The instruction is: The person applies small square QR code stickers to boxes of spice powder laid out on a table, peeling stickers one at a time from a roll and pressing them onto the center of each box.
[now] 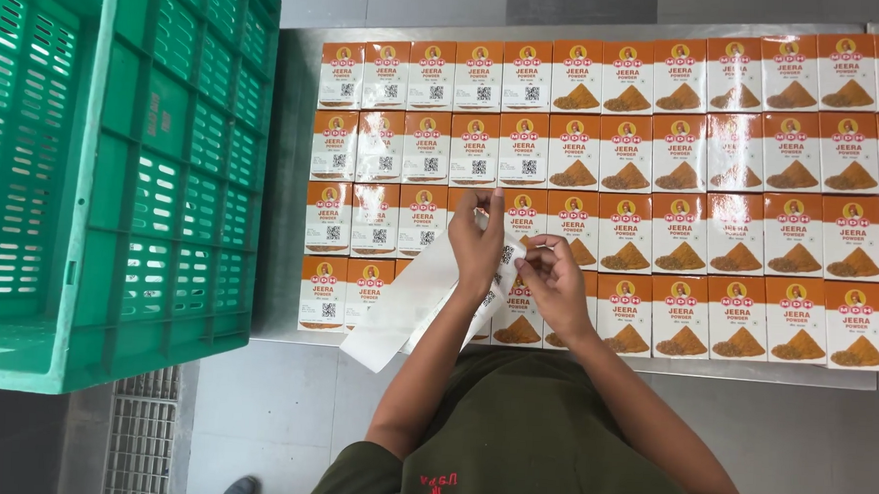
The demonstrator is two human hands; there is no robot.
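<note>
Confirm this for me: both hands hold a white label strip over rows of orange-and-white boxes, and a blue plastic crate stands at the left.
Wrong in one respect: the crate is green, not blue, as the head view shows. The rest stands: the left hand and right hand hold the white label strip over the rows of orange-and-white boxes.
</note>
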